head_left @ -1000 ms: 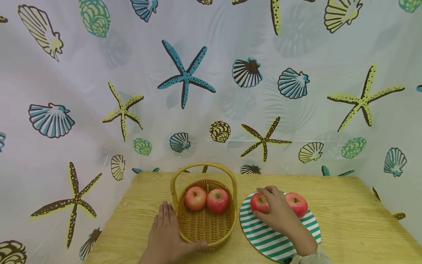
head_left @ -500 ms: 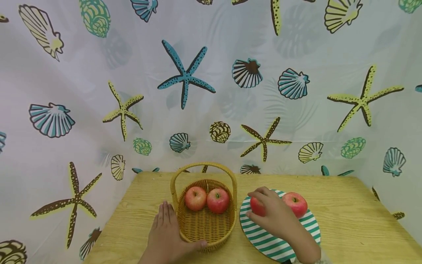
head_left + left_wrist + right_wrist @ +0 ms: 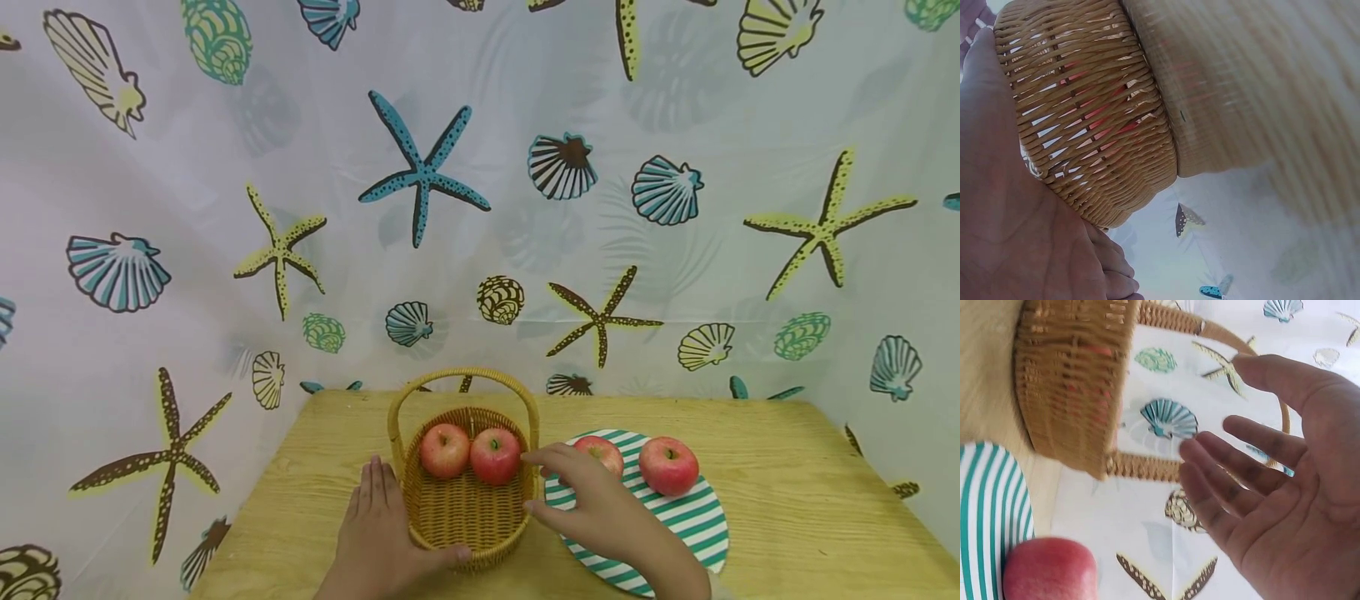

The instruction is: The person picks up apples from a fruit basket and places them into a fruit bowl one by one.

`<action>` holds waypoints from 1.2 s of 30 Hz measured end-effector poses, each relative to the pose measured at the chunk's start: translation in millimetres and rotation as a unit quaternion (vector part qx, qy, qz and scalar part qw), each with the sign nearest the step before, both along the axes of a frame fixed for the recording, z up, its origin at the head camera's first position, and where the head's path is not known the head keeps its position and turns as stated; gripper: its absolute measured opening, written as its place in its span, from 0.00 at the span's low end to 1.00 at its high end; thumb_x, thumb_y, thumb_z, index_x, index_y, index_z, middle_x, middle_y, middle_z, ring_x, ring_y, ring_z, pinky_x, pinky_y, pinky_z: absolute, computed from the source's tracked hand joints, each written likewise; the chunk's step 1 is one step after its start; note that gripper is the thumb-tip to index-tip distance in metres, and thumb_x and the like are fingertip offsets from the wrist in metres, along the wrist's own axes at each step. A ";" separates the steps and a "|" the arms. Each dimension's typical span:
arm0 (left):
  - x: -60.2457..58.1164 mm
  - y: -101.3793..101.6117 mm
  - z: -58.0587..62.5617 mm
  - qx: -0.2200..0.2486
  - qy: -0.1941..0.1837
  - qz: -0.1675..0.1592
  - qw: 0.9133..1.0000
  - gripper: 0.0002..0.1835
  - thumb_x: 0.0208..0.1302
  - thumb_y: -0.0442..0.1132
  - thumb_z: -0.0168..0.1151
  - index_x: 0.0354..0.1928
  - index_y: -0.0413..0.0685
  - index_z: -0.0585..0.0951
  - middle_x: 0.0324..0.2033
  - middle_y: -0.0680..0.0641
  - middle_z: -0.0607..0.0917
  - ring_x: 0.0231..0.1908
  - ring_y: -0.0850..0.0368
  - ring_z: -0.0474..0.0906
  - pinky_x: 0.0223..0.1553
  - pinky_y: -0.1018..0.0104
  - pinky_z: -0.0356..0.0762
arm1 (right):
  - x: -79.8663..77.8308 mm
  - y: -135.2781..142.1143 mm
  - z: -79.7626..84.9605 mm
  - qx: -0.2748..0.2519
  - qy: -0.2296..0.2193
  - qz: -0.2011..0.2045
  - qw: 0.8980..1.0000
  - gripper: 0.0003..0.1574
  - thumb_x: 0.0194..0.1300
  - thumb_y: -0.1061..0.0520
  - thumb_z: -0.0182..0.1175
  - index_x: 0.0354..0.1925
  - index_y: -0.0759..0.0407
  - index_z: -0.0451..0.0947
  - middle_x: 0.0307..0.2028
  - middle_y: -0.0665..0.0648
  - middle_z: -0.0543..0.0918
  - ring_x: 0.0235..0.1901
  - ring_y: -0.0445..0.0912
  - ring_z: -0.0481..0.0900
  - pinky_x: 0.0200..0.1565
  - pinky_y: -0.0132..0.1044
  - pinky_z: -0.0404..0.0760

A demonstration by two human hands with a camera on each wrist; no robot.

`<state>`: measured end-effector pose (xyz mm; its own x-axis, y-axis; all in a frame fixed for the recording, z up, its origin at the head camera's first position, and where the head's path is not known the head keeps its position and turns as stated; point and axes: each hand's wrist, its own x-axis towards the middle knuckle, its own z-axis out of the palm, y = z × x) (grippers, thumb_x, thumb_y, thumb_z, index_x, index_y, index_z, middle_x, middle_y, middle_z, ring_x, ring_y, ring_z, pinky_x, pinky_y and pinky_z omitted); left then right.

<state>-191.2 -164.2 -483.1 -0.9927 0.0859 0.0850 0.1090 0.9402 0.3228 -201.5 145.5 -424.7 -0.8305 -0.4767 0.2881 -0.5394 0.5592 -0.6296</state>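
My left hand [image 3: 378,533] rests against the left side of the wicker basket [image 3: 468,560], fingers straight and thumb spread along its front. In the left wrist view the palm lies beside the basket's woven wall [image 3: 1085,112]. Two red apples sit inside, a paler one [image 3: 444,452] and a redder one [image 3: 495,457]. My right hand [image 3: 600,508] hovers by the basket's right rim, its fingers loosely bent, and the right wrist view shows its palm [image 3: 1297,506] bare. Behind it one apple [image 3: 602,452], partly hidden, lies on the striped round mat [image 3: 693,525], with another apple [image 3: 669,466] to its right.
The basket's tall arched handle [image 3: 468,372] stands up over its opening. All of this is on a light wooden table [image 3: 795,500]. A white curtain [image 3: 480,250] printed with shells and starfish encloses the back and sides.
My right hand has moved left from the left-hand apple on the mat to the basket's right rim, carrying nothing. That apple stays on the mat. The left hand has kept its place.
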 end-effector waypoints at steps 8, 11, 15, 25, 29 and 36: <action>-2.4 -0.1 -4.3 0.001 0.018 -0.006 1.000 0.88 0.38 0.94 0.59 0.78 0.19 0.53 0.80 0.20 0.50 0.81 0.25 0.48 0.78 0.32 0.56 | -0.2 -28.0 -10.8 0.018 0.056 0.011 0.998 0.32 0.70 0.45 0.72 0.68 0.49 0.79 0.67 0.49 0.79 0.67 0.46 0.78 0.64 0.51 0.82; -3.8 -0.2 -6.9 -0.001 0.015 -0.006 1.000 0.88 0.39 0.94 0.59 0.78 0.19 0.52 0.80 0.20 0.49 0.82 0.25 0.48 0.78 0.32 0.56 | -2.8 -34.5 -16.8 0.031 0.053 0.013 0.998 0.32 0.71 0.42 0.71 0.68 0.50 0.79 0.68 0.53 0.78 0.67 0.48 0.77 0.64 0.52 0.82; -3.9 -0.3 -7.5 -0.003 0.016 -0.007 1.000 0.87 0.39 0.93 0.60 0.78 0.19 0.53 0.80 0.20 0.50 0.81 0.25 0.48 0.78 0.32 0.57 | -6.4 -42.1 -24.3 0.039 0.064 0.024 0.997 0.33 0.71 0.44 0.71 0.68 0.53 0.79 0.68 0.54 0.78 0.66 0.48 0.77 0.63 0.51 0.83; -4.7 -1.2 -7.7 -0.007 0.011 -0.007 1.000 0.88 0.39 0.94 0.57 0.79 0.19 0.52 0.80 0.20 0.49 0.82 0.25 0.47 0.78 0.32 0.56 | -15.8 -59.2 -35.8 0.053 0.059 0.038 0.996 0.37 0.69 0.51 0.72 0.71 0.59 0.75 0.70 0.62 0.75 0.66 0.53 0.76 0.63 0.53 0.83; -4.5 -1.6 -6.7 -0.011 0.007 -0.005 1.000 0.88 0.39 0.95 0.57 0.79 0.20 0.52 0.80 0.21 0.49 0.82 0.26 0.46 0.78 0.31 0.56 | -20.2 -63.6 -39.3 0.048 0.066 0.034 0.996 0.37 0.69 0.51 0.72 0.71 0.61 0.75 0.70 0.61 0.75 0.66 0.53 0.76 0.61 0.53 0.83; -3.7 -1.6 -6.4 -0.015 0.008 -0.003 1.000 0.87 0.40 0.94 0.57 0.79 0.21 0.53 0.80 0.22 0.49 0.82 0.27 0.46 0.78 0.32 0.56 | -28.7 -70.4 -45.2 0.059 0.054 0.010 0.997 0.36 0.71 0.51 0.70 0.72 0.59 0.74 0.71 0.60 0.74 0.69 0.56 0.74 0.63 0.57 0.82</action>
<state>-194.9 -165.8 -489.5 -0.9906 0.0943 0.0992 0.1196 0.9486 0.2930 -230.2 75.1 -469.9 -0.7869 -0.5298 0.3162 -0.6132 0.6143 -0.4967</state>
